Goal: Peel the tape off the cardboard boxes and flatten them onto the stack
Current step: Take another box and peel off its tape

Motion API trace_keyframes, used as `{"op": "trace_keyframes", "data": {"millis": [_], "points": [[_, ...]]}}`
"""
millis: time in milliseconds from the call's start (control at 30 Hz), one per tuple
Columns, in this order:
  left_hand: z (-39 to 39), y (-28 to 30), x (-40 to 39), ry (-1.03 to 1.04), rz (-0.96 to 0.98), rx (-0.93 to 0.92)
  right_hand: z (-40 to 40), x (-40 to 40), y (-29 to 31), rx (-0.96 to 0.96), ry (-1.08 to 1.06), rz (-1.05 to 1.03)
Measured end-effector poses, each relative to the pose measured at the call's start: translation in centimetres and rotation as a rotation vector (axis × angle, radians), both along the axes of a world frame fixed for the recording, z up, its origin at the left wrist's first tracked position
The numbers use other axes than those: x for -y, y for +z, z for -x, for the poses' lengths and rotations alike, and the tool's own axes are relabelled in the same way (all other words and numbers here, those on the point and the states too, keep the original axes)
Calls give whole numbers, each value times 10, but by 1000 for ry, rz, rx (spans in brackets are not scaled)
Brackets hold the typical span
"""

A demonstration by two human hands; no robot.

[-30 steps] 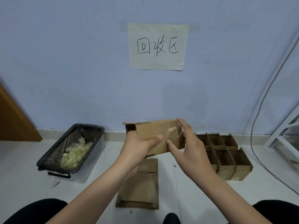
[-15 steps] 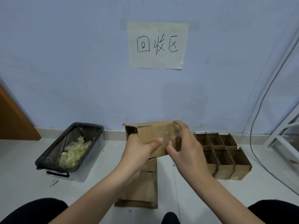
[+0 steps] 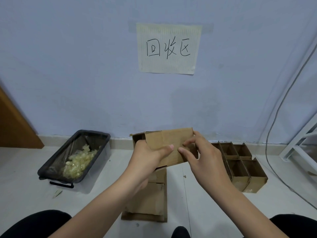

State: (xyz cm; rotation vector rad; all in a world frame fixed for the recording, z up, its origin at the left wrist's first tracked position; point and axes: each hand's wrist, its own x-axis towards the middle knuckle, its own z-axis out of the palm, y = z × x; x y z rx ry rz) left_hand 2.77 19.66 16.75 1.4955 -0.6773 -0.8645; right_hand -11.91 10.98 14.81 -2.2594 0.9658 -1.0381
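A small brown cardboard box (image 3: 169, 140) is held up in front of the wall, its open end to the left. My left hand (image 3: 149, 155) grips its left side, thumb across the front face. My right hand (image 3: 200, 155) holds the box's right end, fingers curled at the right edge and thumb on the front face. Whether tape is between those fingers cannot be told. Below the hands, a stack of flattened cardboard (image 3: 147, 200) lies on the floor.
A black-rimmed clear bin (image 3: 56, 162) with crumpled tape stands on the floor at left. Several open upright cardboard boxes (image 3: 240, 165) are grouped at right by the wall. A cable (image 3: 271, 134) and a white frame (image 3: 301, 141) are at far right. A wooden panel is at the left edge.
My right hand has shifted on the box's right end, its fingers curling in and sliding across the front face. The shiny tape patch seen earlier on the front no longer shows.
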Motion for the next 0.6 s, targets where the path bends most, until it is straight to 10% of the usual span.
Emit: {"op": "trace_keyframes", "data": {"millis": [267, 600], "points": [[-1, -3, -2, -13, -21, -12, -10, -4, -6, -193, -33, 385], [-2, 3, 2, -38, -29, 9, -6, 1, -3, -176, -3, 186]]}}
